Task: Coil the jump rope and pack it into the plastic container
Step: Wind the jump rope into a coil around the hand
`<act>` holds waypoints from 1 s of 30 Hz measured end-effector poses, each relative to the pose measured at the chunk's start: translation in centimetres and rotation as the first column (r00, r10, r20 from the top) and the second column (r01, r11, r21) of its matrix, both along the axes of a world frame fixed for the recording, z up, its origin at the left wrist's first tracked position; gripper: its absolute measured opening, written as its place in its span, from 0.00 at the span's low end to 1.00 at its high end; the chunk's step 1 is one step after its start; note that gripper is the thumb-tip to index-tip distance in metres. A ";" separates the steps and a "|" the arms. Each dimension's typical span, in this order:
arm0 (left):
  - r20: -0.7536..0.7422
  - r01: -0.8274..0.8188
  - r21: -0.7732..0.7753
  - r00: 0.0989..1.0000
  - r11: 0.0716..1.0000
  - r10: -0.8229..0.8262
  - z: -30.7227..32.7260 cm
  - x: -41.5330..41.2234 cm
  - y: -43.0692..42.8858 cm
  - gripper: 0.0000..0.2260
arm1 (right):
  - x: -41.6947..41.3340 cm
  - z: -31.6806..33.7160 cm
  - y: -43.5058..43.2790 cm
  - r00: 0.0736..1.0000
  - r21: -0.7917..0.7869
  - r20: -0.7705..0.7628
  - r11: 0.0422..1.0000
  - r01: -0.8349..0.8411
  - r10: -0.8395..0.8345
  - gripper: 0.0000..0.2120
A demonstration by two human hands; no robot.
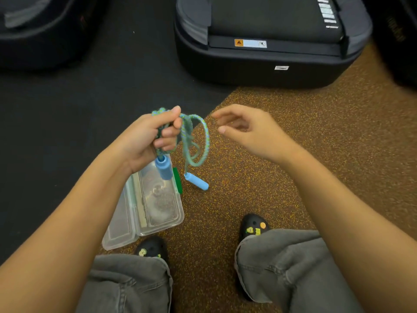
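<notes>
Coiling step in hand. Holding the jump rope [191, 141] bunched in the left hand [144, 141], fingers [168, 133] curled shut around several loops, thumb pressing on top. Hovering just right of the rope: the right hand [246, 132], fingers loosely spread, gripping nothing.

Dangling below the fist: one blue handle [164, 169], long axis near vertical, free end pointing down. Hanging lower right on a slack loop: the second handle [196, 181], tilted, free end pointing down and right.

Lying open on the floor [293, 154] beneath the left wrist: the plastic container [158, 208], long axis running away from the feet.

Probably best: catching the slack loop with the right hand, wrapping it in evenly, laying both handles parallel to the container's length before lowering.
</notes>
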State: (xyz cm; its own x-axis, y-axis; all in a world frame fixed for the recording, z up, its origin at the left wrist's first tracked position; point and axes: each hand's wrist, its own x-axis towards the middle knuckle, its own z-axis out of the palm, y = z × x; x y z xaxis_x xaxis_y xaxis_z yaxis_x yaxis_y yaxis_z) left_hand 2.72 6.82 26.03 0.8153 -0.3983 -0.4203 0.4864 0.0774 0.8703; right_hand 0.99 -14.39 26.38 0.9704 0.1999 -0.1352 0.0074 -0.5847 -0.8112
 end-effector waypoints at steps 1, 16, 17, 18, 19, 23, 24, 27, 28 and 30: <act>-0.005 0.031 -0.011 1.000 0.999 -0.031 -0.1 -0.1 -0.3 0.13 | -0.2 -0.2 0.8 0.997 -0.023 0.053 0.998 -0.054 0.055 0.15; -0.061 -0.039 -0.034 0.997 0.999 0.037 0.0 0.4 0.4 0.15 | 1.2 -1.5 -1.1 0.959 -0.320 0.122 0.905 0.281 -0.255 0.08; -0.058 -0.076 -0.044 0.996 0.996 0.074 0.1 0.6 0.7 0.16 | 1.3 -1.6 -1.7 0.957 -0.396 0.070 0.873 0.286 -0.282 0.08; -0.055 -0.114 -0.063 0.992 0.992 0.110 0.1 0.8 1.0 0.16 | 1.4 -1.8 -2.3 0.950 -0.464 0.012 0.840 0.281 -0.311 0.08; -0.054 -0.149 -0.085 0.988 0.985 0.145 0.2 1.0 1.4 0.16 | 1.3 -1.9 -2.8 0.937 -0.522 -0.042 0.808 0.274 -0.345 0.08; -0.051 -0.262 -0.146 0.965 0.954 0.257 0.4 1.7 2.9 0.15 | 1.3 -2.0 -4.4 0.874 -0.663 -0.205 0.720 0.207 -0.440 0.09; -0.044 -0.288 -0.157 0.958 0.945 0.284 0.5 1.8 3.2 0.15 | 1.3 -1.9 -4.7 0.859 -0.687 -0.232 0.702 0.188 -0.457 0.09; -0.016 -0.379 -0.197 0.924 0.904 0.383 0.8 2.1 4.2 0.14 | 1.4 -1.6 -5.5 0.822 -0.752 -0.283 0.646 0.130 -0.495 0.08; -0.014 -0.413 -0.213 0.907 0.886 0.420 0.9 2.2 4.6 0.12 | 1.4 -1.4 -5.6 0.817 -0.770 -0.289 0.628 0.111 -0.499 0.08; -0.016 -0.476 -0.235 0.874 0.848 0.486 1.1 2.3 5.3 0.12 | 1.4 -1.4 -6.1 0.807 -0.793 -0.287 0.600 0.102 -0.516 0.09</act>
State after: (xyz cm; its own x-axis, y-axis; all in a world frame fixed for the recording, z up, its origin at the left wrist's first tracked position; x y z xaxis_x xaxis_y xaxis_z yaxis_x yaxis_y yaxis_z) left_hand 5.06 12.16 27.13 0.9443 -0.0307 -0.3277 0.3004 0.4872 0.8200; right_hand 2.41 -20.44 25.02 0.7252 -0.4634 -0.5094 -0.5252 -0.8506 0.0261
